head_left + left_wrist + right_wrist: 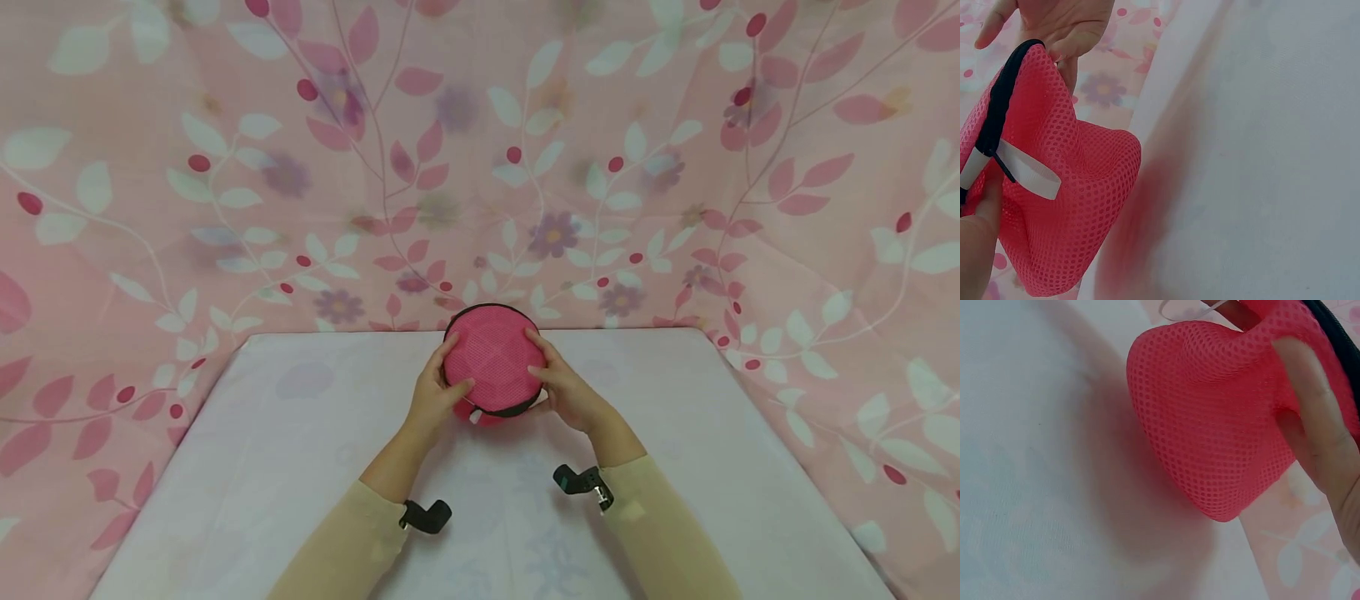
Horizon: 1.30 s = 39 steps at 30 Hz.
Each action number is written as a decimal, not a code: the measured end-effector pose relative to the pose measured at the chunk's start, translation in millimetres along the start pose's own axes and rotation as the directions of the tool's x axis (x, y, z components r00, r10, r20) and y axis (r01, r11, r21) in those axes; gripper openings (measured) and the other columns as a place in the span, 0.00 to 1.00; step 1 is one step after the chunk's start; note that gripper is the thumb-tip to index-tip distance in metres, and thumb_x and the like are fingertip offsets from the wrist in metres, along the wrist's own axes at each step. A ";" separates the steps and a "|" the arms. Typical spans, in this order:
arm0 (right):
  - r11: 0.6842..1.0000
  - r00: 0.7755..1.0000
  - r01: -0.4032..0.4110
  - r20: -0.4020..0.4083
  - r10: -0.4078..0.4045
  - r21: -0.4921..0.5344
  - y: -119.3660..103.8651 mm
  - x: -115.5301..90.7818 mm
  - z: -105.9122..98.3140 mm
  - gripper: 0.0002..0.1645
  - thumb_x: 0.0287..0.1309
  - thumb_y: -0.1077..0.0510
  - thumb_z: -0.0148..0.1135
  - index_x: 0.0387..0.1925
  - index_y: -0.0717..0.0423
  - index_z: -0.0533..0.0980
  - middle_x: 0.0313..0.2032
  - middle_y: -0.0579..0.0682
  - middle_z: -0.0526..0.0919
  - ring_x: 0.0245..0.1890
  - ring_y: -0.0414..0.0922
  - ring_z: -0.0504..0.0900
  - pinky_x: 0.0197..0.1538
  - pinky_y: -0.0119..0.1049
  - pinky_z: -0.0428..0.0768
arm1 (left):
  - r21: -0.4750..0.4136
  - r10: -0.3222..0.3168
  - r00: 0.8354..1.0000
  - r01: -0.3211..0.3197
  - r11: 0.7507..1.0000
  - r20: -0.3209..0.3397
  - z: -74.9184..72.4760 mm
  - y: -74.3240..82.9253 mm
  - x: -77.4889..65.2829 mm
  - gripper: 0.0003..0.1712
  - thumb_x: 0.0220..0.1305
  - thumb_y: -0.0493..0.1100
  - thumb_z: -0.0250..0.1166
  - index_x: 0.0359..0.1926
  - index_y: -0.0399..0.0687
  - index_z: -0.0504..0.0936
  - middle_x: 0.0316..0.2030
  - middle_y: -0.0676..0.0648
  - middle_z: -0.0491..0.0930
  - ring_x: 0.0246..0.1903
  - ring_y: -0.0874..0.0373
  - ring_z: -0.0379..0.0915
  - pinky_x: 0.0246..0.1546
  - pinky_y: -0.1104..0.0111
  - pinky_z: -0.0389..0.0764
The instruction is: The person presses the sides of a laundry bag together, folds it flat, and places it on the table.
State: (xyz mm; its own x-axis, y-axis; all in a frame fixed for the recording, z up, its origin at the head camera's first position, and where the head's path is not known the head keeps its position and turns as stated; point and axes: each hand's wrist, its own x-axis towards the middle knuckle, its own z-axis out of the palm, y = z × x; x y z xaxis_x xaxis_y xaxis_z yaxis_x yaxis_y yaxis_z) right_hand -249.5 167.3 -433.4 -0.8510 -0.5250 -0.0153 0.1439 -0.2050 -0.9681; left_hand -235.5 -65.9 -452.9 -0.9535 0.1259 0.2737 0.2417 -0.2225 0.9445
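Two tan sleeves (333, 542) come up from the bottom of my head view, closest to me. I see the left hand (437, 396) on the left side of a pink bag (493, 354), with its thumb on the front and its fingers round the edge. I see the right hand (573, 396) on the other side, gripping the bag too, with fingertips up near the top and the thumb lower down. So the hands are apart, and both have hold of the bag between them.

The bag has a round front and is made of soft net full of tiny holes. A black zip (1000, 100) goes round the rim, and a white loop (1032, 172) sticks out near the left thumb. My left wrist view shows big soft dents in its side.

The bag is at the far end of the white tabletop (337, 417), about halfway across. It makes a soft shadow, but I cannot tell if its bottom touches. By each cuff is a small black camera (429, 517). Behind the tabletop and at both sides hangs a pink cloth (465, 208) with leaves, flowers and red berries.
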 end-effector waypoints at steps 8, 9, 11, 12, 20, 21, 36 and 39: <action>0.999 0.998 0.004 0.061 -0.006 0.039 2.8 -1.0 -1.6 0.37 0.66 0.56 0.43 0.69 0.27 0.43 0.70 0.40 0.39 0.67 0.55 0.48 0.44 0.66 0.71 | -0.023 -0.048 0.999 0.048 0.999 0.009 0.2 2.1 0.6 0.42 0.56 0.25 0.60 0.69 0.51 0.57 0.67 0.49 0.54 0.64 0.54 0.54 0.58 0.70 0.65; 0.999 0.998 0.015 0.062 -0.018 0.045 2.7 -1.1 -1.1 0.37 0.66 0.56 0.42 0.70 0.28 0.43 0.70 0.41 0.39 0.66 0.55 0.48 0.44 0.64 0.72 | -0.025 -0.055 0.998 0.055 0.998 0.013 0.6 3.5 0.8 0.42 0.56 0.24 0.59 0.69 0.50 0.56 0.68 0.48 0.53 0.64 0.54 0.54 0.58 0.70 0.65; 0.997 0.997 0.032 0.066 -0.036 0.065 2.2 -1.2 -0.3 0.36 0.67 0.57 0.40 0.70 0.29 0.42 0.70 0.41 0.39 0.66 0.56 0.50 0.45 0.62 0.73 | -0.029 -0.060 0.998 0.061 0.998 0.019 2.7 9.5 -0.4 0.42 0.56 0.24 0.59 0.69 0.48 0.55 0.68 0.47 0.53 0.64 0.53 0.54 0.58 0.70 0.65; 0.996 0.997 0.040 0.064 -0.045 0.079 2.4 -0.9 0.1 0.36 0.67 0.57 0.39 0.70 0.30 0.42 0.69 0.42 0.40 0.66 0.57 0.50 0.46 0.61 0.72 | -0.028 -0.067 0.998 0.067 0.997 0.018 2.8 9.5 -0.1 0.42 0.56 0.24 0.59 0.69 0.47 0.55 0.68 0.47 0.53 0.64 0.53 0.54 0.57 0.71 0.66; 0.981 0.993 0.102 0.037 -0.109 0.164 10.2 3.2 2.6 0.38 0.64 0.57 0.43 0.71 0.34 0.42 0.70 0.46 0.42 0.65 0.54 0.52 0.55 0.56 0.66 | -0.025 -0.094 0.995 0.094 0.995 -0.021 1.5 -2.0 -0.6 0.42 0.55 0.27 0.62 0.68 0.55 0.59 0.67 0.49 0.56 0.63 0.52 0.57 0.53 0.72 0.70; 0.980 0.993 0.108 0.034 -0.115 0.167 10.7 3.2 2.7 0.38 0.64 0.57 0.43 0.71 0.34 0.42 0.70 0.46 0.43 0.65 0.55 0.53 0.55 0.55 0.66 | -0.026 -0.105 0.994 0.104 0.994 -0.022 1.7 -1.8 -1.1 0.41 0.56 0.27 0.62 0.68 0.56 0.59 0.67 0.48 0.56 0.62 0.51 0.59 0.52 0.71 0.71; 0.973 0.973 0.214 -0.107 -0.204 0.092 8.2 9.8 7.9 0.40 0.61 0.67 0.50 0.70 0.44 0.48 0.69 0.46 0.46 0.64 0.51 0.56 0.54 0.41 0.72 | -0.087 -0.151 0.988 0.152 0.985 0.009 0.8 -4.4 -1.1 0.40 0.57 0.28 0.62 0.67 0.60 0.60 0.65 0.51 0.59 0.57 0.50 0.65 0.45 0.65 0.78; 0.972 0.965 0.228 -0.148 -0.217 0.062 9.2 10.3 7.5 0.41 0.60 0.69 0.52 0.70 0.44 0.50 0.68 0.46 0.49 0.64 0.51 0.57 0.53 0.39 0.74 | -0.086 -0.173 0.985 0.173 0.981 0.016 0.3 -4.1 -1.9 0.40 0.56 0.31 0.63 0.66 0.63 0.60 0.64 0.51 0.60 0.54 0.50 0.68 0.40 0.63 0.80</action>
State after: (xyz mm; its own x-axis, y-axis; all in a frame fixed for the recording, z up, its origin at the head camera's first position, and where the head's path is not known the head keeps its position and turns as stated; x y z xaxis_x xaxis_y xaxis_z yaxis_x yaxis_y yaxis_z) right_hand -253.2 153.8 -440.6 -0.9273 -0.3394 0.1581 -0.0228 -0.3702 -0.9287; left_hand -234.7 -64.9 -457.2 -0.9780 0.1778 0.1093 0.0563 -0.2793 0.9585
